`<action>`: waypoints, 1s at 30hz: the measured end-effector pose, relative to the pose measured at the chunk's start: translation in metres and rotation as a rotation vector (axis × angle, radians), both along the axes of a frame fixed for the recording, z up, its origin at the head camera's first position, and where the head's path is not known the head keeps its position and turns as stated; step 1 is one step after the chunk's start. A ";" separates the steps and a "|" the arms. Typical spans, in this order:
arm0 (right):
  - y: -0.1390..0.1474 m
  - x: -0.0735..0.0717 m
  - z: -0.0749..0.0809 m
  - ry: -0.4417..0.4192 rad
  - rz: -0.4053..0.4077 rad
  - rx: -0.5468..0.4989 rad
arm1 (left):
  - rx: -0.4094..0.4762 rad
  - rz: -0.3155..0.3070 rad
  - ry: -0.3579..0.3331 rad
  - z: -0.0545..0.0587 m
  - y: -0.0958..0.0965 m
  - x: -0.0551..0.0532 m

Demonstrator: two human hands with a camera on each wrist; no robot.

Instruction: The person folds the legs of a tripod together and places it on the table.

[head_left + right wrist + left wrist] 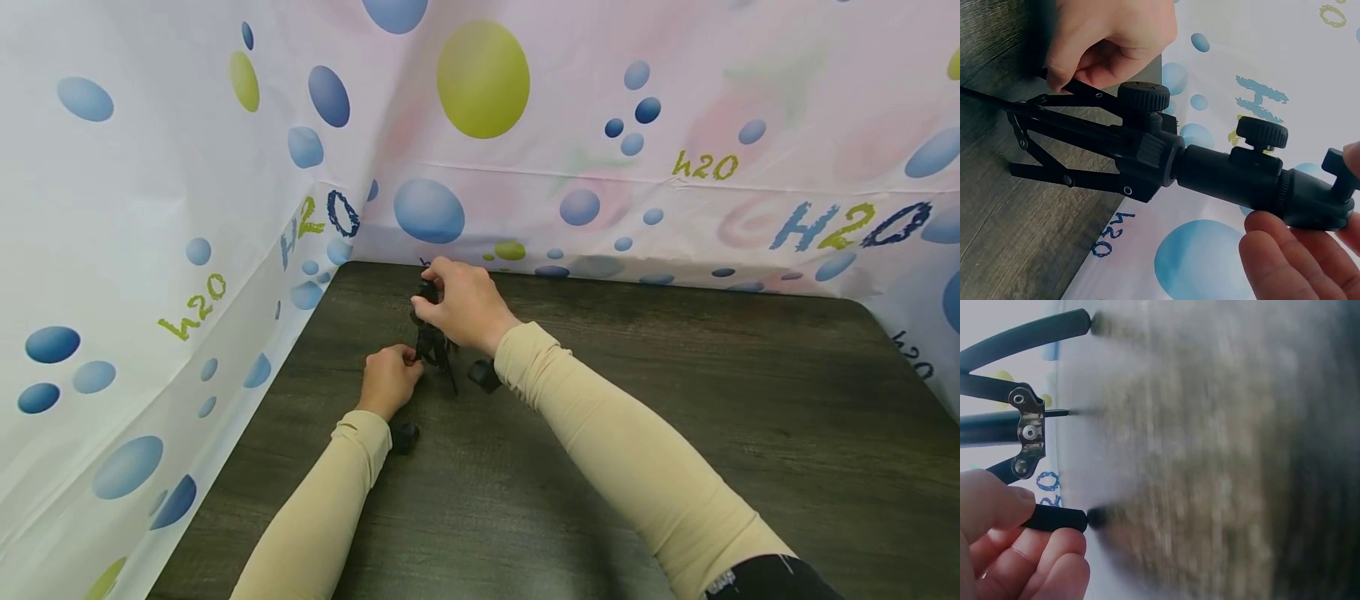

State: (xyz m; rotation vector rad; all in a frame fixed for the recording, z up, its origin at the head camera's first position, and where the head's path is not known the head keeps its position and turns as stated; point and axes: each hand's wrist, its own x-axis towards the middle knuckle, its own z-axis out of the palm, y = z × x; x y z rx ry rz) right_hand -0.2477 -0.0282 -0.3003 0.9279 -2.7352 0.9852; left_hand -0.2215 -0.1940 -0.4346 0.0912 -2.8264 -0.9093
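A small black tripod [431, 337] stands near the far left part of the table, its legs spread partway. My right hand [468, 304] holds it at the top, the fingers around the head [1313, 200] in the right wrist view. Lower down, my left hand [388, 379] pinches one tripod leg [1057, 517] near its foot between thumb and fingers. Two round knobs [1143, 95] stick out from the centre column. Metal hinge plates [1030, 428] join the leg braces to the thin central rod.
One small black block-like object [483, 375] lies by the right wrist, and another [405, 437] beside the left wrist. The dark wood table [675, 400] meets a white, bubble-printed sheet [570, 142] at the back and left.
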 end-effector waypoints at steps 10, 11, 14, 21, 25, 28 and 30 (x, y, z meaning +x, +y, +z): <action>0.000 0.000 -0.001 -0.009 -0.004 -0.011 | 0.000 -0.013 -0.021 -0.001 0.000 -0.001; 0.001 0.000 -0.001 -0.011 -0.004 -0.012 | -0.001 -0.017 -0.024 -0.001 0.000 -0.001; 0.001 0.000 -0.001 -0.019 -0.002 -0.015 | -0.004 -0.026 -0.035 -0.001 0.000 -0.002; 0.001 -0.002 -0.001 -0.021 0.003 -0.026 | 0.017 -0.030 -0.045 -0.001 -0.002 -0.003; 0.001 -0.001 -0.002 -0.025 0.006 -0.033 | 0.022 -0.030 -0.051 -0.001 -0.003 -0.003; 0.000 -0.001 -0.003 -0.025 0.008 -0.034 | 0.027 -0.027 -0.053 -0.002 -0.003 -0.003; 0.000 -0.002 -0.003 -0.024 0.007 -0.032 | 0.036 -0.027 -0.052 -0.002 -0.002 -0.003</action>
